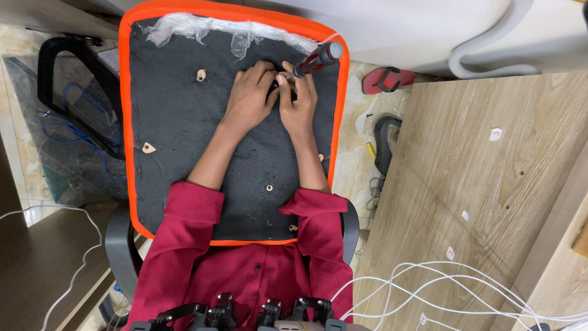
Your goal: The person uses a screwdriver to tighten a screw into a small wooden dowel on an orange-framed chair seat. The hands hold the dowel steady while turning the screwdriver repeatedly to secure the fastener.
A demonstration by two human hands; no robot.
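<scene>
Red-and-black-handled screwdriver (315,59): held in the right hand (298,104), handle angled up and to the right near the far right corner of an upturned chair seat. Tip hidden between the two hands.

Right hand curled around the lower part of the handle, fingers clenched on it, wrist straight, forearm running back toward the body. Left hand (250,98) lies palm-down and flat on the seat, fingers spread forward and touching the right hand's fingers where the tip should be. It grasps nothing that can be seen; what its fingertips press on is covered.

The seat underside (177,122) is black fabric with an orange mesh border, resting across the person's lap. Several small pale holes (201,75) dot the fabric. Crumpled clear plastic film (202,26) clings along the far edge.

Both forearms emerge from rolled dark red sleeves (190,205).

Right of the seat: a light wood-grain panel (478,184), white cables (441,282) looping over its near end. Beyond, a red sandal (387,79) on the tiled floor and a grey corrugated hose (490,55). Left: a black chair armrest (58,67) over blue cable (73,122).
</scene>
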